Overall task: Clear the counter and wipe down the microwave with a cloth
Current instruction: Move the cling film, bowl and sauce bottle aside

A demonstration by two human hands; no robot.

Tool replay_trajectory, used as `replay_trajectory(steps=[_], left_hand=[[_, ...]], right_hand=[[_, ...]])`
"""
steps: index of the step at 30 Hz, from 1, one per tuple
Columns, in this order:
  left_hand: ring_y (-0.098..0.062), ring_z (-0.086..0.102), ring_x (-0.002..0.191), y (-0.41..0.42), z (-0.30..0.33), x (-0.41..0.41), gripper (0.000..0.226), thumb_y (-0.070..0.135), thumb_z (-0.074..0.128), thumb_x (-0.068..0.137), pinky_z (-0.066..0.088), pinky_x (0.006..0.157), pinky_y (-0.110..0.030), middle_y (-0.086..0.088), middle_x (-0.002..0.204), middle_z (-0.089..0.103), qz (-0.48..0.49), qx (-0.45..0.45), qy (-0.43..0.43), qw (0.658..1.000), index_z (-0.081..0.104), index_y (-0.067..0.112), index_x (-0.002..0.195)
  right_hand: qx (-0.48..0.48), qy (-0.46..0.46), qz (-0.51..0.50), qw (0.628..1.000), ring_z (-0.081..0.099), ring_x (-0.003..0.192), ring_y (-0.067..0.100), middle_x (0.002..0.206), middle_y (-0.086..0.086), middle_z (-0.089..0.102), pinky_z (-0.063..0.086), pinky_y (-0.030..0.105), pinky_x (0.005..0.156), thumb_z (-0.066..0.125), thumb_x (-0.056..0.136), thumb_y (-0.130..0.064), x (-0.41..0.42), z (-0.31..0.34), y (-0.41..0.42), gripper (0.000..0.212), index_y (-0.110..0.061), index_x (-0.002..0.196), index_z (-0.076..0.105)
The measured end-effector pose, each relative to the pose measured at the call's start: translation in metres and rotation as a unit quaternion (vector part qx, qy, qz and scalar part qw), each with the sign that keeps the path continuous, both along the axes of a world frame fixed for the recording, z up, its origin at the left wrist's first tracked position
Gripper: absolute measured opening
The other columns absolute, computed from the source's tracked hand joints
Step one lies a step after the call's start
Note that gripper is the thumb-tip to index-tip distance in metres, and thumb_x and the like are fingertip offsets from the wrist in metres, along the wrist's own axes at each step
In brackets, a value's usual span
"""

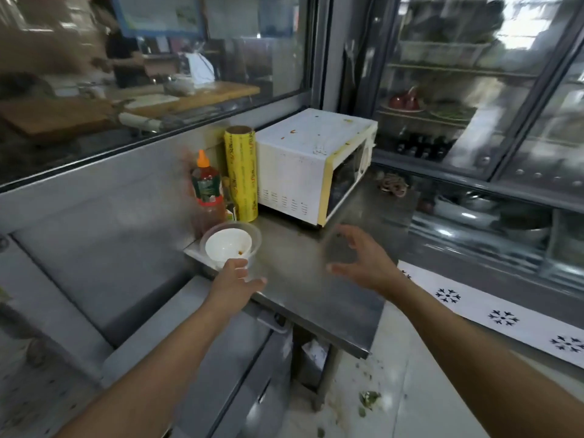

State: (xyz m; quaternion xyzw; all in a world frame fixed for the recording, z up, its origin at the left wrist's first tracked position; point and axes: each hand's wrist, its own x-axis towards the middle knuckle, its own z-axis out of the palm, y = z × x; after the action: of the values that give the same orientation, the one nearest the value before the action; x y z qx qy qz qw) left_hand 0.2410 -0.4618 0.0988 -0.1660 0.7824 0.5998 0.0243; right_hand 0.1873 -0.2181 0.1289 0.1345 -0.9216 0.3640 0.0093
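left hand (235, 275) center frame, fingers loose, touching clear tub's (252, 245) rim, white bowl (228, 247) nested inside | right hand (360, 257) spread, holding nothing, above steel counter (303, 279) | sauce bottle (207, 191), yellow wrap roll (241, 173) behind | microwave (303, 159) upper center, stained

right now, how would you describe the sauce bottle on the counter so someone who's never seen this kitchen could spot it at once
Find the white microwave on the steel counter. Left of it stands an upright yellow roll of cling film, and the sauce bottle stands just left of that, behind a white bowl. It alone has an orange pointed cap and a green label.
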Motion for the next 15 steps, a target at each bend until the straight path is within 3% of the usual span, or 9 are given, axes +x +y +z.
replay_trajectory(steps=[4,9,12,15], left_hand=[[-0.026,0.054,0.114,0.037,0.007,0.004,0.052,0.015,0.071,0.081,0.042,0.095,-0.039,-0.008,0.125,0.055,-0.038,-0.026,0.015,0.999,0.046,0.010,0.127],[-0.023,0.055,0.104,0.091,0.013,0.002,0.052,0.019,0.072,0.080,0.041,0.081,-0.031,-0.010,0.121,0.057,-0.078,-0.045,0.009,0.996,0.046,0.014,0.124],[-0.027,0.054,0.110,0.132,0.018,-0.003,0.052,0.015,0.072,0.079,0.042,0.085,-0.033,-0.015,0.125,0.055,-0.094,-0.045,0.018,0.994,0.046,0.011,0.124],[-0.019,0.052,0.107,0.182,0.025,-0.007,0.055,0.016,0.071,0.081,0.041,0.084,-0.031,-0.011,0.126,0.053,-0.119,-0.043,0.036,0.991,0.044,0.011,0.129]], right_hand=[[0.034,-0.017,-0.050,0.998,0.042,0.128,0.022,0.144,0.009,0.039,0.037,0.031,0.102,0.077,0.074,-0.033,0.033,0.013,0.043,0.084,-0.018,0.142,0.030],[0.043,-0.036,-0.086,0.995,0.044,0.124,0.022,0.140,0.008,0.043,0.037,0.027,0.096,0.076,0.075,-0.037,0.058,0.021,0.102,0.081,-0.018,0.141,0.031],[0.044,-0.035,-0.099,0.993,0.043,0.125,0.021,0.139,0.007,0.044,0.035,0.025,0.095,0.075,0.076,-0.036,0.067,0.023,0.141,0.079,-0.019,0.140,0.032],[0.039,-0.022,-0.093,0.995,0.040,0.126,0.018,0.140,0.002,0.043,0.030,0.022,0.093,0.075,0.076,-0.035,0.072,0.025,0.185,0.076,-0.020,0.139,0.034]])
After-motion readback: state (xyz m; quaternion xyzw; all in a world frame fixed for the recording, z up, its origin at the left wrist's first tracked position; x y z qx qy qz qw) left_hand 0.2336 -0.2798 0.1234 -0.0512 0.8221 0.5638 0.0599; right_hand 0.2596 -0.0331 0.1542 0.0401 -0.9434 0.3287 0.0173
